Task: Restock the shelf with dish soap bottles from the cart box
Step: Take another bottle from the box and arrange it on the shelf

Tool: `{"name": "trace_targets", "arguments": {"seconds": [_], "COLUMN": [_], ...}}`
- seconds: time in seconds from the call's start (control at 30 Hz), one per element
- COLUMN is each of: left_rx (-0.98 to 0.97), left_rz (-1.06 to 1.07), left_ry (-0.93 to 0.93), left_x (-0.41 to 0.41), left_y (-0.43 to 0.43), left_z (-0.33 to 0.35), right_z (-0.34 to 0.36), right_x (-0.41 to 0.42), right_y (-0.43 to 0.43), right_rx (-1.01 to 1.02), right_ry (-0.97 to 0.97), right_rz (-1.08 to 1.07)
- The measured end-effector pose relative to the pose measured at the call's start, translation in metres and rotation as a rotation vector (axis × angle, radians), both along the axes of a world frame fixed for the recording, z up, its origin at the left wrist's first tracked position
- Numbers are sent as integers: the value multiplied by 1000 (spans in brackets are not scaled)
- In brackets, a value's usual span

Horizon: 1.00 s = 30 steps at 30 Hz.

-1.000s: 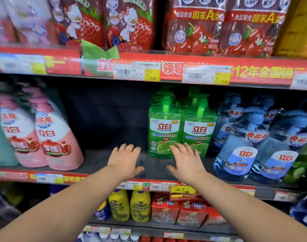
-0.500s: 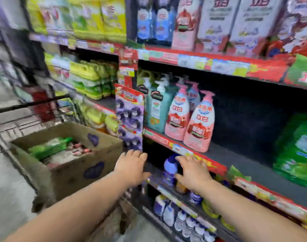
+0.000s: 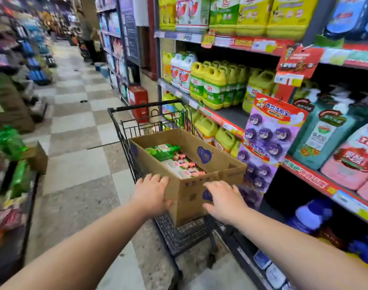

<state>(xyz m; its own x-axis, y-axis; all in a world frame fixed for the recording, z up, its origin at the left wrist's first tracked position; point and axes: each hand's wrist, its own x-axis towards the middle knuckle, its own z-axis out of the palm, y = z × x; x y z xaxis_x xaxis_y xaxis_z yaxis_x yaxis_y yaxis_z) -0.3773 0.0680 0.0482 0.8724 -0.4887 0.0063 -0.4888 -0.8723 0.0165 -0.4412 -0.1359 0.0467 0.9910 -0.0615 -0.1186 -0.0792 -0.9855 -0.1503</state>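
An open cardboard box (image 3: pixel 220 162) stands in a black wire cart (image 3: pixel 137 124) beside the shelf. Inside lie a green dish soap bottle (image 3: pixel 163 151) and several pink and white bottles (image 3: pixel 184 167) on their sides. My left hand (image 3: pixel 150 192) is at the box's near left corner, fingers relaxed, touching or just short of the cardboard. My right hand (image 3: pixel 225 200) hovers in front of the box's near wall, fingers spread and holding nothing. On the shelf (image 3: pixel 317 180) to the right stand teal (image 3: pixel 325 135) and pink pump bottles (image 3: pixel 354 158).
A purple hanging display card (image 3: pixel 269 135) juts from the shelf edge right of the box. Yellow jugs (image 3: pixel 214 86) fill the shelves beyond. A checkered aisle floor (image 3: pixel 78 130) runs ahead, with stacked goods and a low rack (image 3: pixel 13 185) at the left.
My view swung left from the shelf gap beside the green bottles to the cart. Both hands moved away from the shelf edge and down to the box's near end.
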Motion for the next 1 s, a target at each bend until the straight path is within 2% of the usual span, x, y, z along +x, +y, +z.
{"name": "trace_targets", "arguments": {"seconds": [0.23,0.53,1.0], "left_rx": [26,115,170], "left_rz": [23,44,-82], "left_ry": [4,58,141], "left_x": [57,186,306], "left_y": [21,16,-41], "left_z": [-18,-17,-61], "right_z": [-12,-29,-70], "right_x": [88,217,292], "right_y": [17,8,-48], "right_rx": [-30,46,91], "right_ry": [12,24,187], "right_rz": [58,56,-143]}}
